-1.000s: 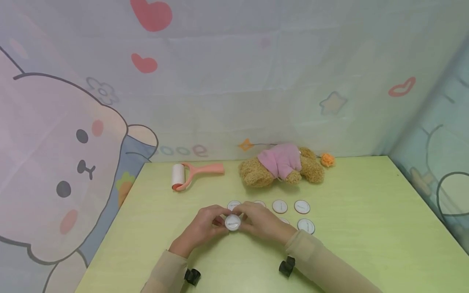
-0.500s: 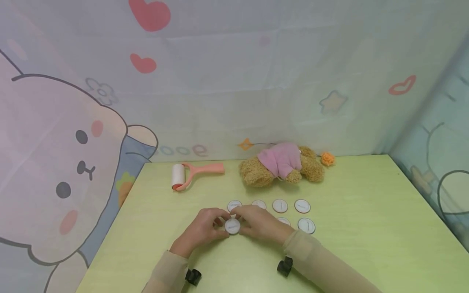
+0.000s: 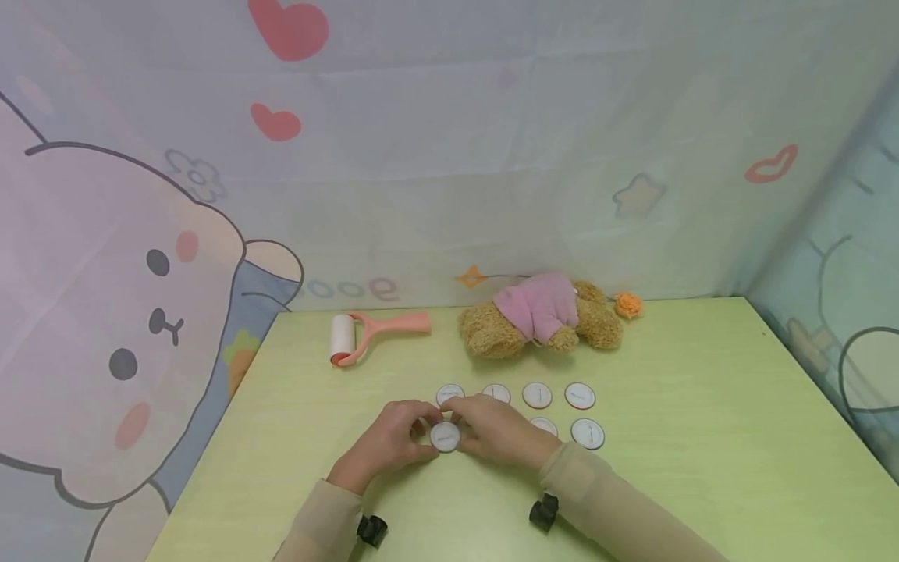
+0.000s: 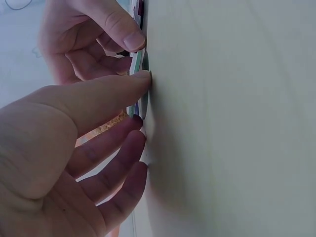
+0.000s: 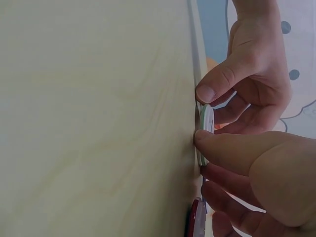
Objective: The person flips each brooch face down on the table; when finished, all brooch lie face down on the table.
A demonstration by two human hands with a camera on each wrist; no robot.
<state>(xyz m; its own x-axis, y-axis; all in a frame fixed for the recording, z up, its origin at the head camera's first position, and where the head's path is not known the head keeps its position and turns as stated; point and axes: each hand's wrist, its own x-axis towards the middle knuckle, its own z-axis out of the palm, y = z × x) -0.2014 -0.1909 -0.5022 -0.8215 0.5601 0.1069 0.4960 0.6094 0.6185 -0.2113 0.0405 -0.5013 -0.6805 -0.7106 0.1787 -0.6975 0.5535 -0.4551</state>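
A round pin badge (image 3: 445, 437), lying back side up with its pin showing, is between the two hands just over the table. My left hand (image 3: 391, 439) holds its left edge with thumb and fingertips. From the other side, my right hand (image 3: 504, 428) grips the right edge the same way. In the right wrist view the badge (image 5: 208, 123) shows a white back and a green rim, level with the tabletop. Fingertips of both hands come down to the table in the wrist views. Another badge (image 3: 450, 393) lies just beyond the held one.
More badges, pin side up, lie in two rows, among them a back-row badge (image 3: 537, 396) and a front-row badge (image 3: 588, 434). A lint roller (image 3: 382, 328) and a teddy bear (image 3: 537, 316) in pink lie at the back of the table (image 3: 702, 437), near an orange pompom (image 3: 628, 305).
Both hands have brought the badge slightly toward the person and down to the table, uncovering more of the badges behind. The other things have stayed put.
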